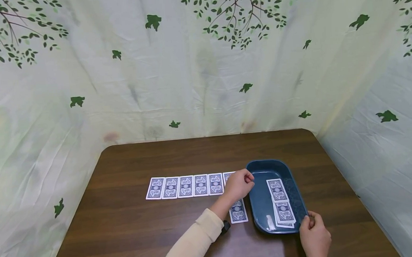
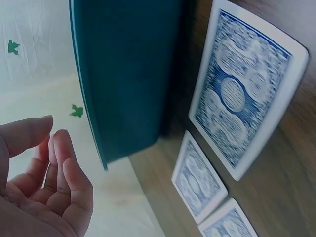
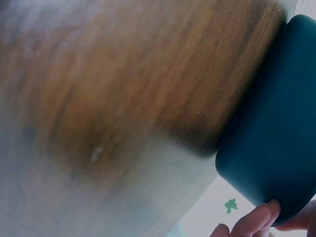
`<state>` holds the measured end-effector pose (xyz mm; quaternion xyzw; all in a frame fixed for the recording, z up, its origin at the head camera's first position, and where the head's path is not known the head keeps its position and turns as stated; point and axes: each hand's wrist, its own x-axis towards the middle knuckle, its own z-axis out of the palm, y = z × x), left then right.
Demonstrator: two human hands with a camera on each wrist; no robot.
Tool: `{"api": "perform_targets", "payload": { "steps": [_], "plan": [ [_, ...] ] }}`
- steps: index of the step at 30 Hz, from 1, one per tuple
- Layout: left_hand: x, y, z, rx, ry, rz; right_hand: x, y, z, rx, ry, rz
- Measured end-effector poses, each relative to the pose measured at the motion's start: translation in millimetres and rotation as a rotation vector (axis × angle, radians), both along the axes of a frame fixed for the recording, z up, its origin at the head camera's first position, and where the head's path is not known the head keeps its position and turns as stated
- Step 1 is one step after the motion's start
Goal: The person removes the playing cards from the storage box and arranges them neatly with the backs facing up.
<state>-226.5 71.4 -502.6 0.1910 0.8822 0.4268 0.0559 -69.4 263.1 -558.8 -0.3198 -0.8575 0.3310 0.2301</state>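
My left hand point(image 1: 239, 185) hovers beside the tray's left rim, over the right end of a row of cards. In the left wrist view its thumb and fingers point(image 2: 74, 177) are loosely bent toward each other, with nothing between them. My right hand point(image 1: 315, 237) pinches the near right corner of the dark blue tray point(image 1: 260, 195). In the right wrist view, its fingertips point(image 3: 259, 217) lie at the tray's edge. Inside the tray are several playing cards point(image 1: 283, 211), patterned blue backs up, some overlapping. A row of face-down cards point(image 1: 186, 186) lies left of the tray.
One more face-down card point(image 1: 238, 212) lies below the row's right end, partly behind my left wrist. A dark strap point(image 1: 226, 226) shows at that wrist. The brown wooden table point(image 1: 127, 225) meets a pale leaf-print curtain point(image 1: 203, 86) at its far edge.
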Motion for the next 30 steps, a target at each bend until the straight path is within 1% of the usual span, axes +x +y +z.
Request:
{"api": "perform_targets", "payload": {
  "steps": [3,9,10,15,19,21,23,27,30],
  "plan": [
    [0.9,8.2,2.2,-0.012,0.006,-0.029,0.3,0,0.3,0.005,0.011,-0.003],
    [4.3,23.6,4.6,-0.047,0.011,-0.057,0.1,1,1.6,0.011,0.023,0.002],
    [5.0,26.6,4.2,-0.055,0.013,-0.064,0.1,1,1.9,0.012,0.025,0.002],
    [9.2,44.0,-0.6,-0.101,0.063,-0.113,-0.1,2,2.5,0.015,0.025,-0.001],
    [10.3,57.0,-6.0,-0.142,0.056,-0.143,-0.6,3,1.8,0.015,0.019,-0.001],
    [8.8,63.0,-9.9,-0.184,0.044,-0.148,-1.0,2,1.2,0.017,0.021,0.002],
    [6.2,68.5,-13.8,-0.244,0.046,-0.152,-1.3,2,0.7,0.017,0.018,0.004],
    [1.1,79.4,-21.5,-0.397,0.092,-0.142,-1.6,2,0.2,0.015,0.012,0.007],
    [-1.5,86.3,-24.1,-0.497,0.129,-0.132,-2.2,3,-0.2,0.015,0.014,0.008]
  ]
}}
